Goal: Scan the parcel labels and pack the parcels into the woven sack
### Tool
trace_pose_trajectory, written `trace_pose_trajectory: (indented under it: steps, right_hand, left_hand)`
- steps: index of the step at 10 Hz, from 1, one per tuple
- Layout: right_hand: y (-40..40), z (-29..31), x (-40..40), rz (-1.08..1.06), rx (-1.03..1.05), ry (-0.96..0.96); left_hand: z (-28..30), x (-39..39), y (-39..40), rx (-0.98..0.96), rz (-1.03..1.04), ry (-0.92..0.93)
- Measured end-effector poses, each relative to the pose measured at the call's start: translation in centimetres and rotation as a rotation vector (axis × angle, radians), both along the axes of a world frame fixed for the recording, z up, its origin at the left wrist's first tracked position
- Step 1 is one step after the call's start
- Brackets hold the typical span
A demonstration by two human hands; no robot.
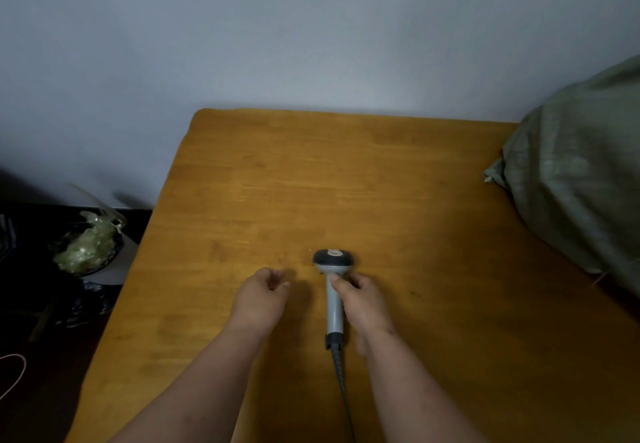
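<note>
Nearest us, the coiled cable (341,377) trails off the butt of the barcode scanner (334,290), which lies along the wooden table (433,200) with its dark rounded head pointing away. The right hand (363,299) grasps the grey handle just below that head, thumb on top and fingers curled round the far side. By the look of it this is light, rigid moulded plastic, smooth enough to twist in a loose hold, so mid-handle is the sensible place to take it. Just to the scanner's left, the left hand (261,295) hovers with fingers loosely curled, holding nothing. The tabletop beyond the scanner is warm, varnished, jointed planks. Far right of the scanner slumps the woven sack (581,179), dull green, coarse-weave, bulging and soft; likely floppy at the mouth and heavy once full. No parcels show. Left of the scanner, off the table, sits a crinkled clear plastic bundle (88,245).
</note>
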State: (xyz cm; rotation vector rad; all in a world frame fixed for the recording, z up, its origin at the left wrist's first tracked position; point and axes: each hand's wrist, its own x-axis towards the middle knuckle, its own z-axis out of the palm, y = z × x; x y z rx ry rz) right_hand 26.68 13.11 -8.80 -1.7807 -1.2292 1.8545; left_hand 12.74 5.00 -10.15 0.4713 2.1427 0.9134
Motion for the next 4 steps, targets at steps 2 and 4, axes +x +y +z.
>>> trace_pose_trajectory:
  steps: [2, 4]
  right_hand:
    - [-0.5, 1.3, 0.9, -0.010, -0.002, 0.011]
    - [-1.4, 4.7, 2.0, 0.014, 0.024, 0.004]
  left_hand:
    - [1.3, 0.4, -0.7, 0.052, 0.016, 0.017]
    - [3.6, 0.9, -1.4, 0.114, 0.019, 0.027]
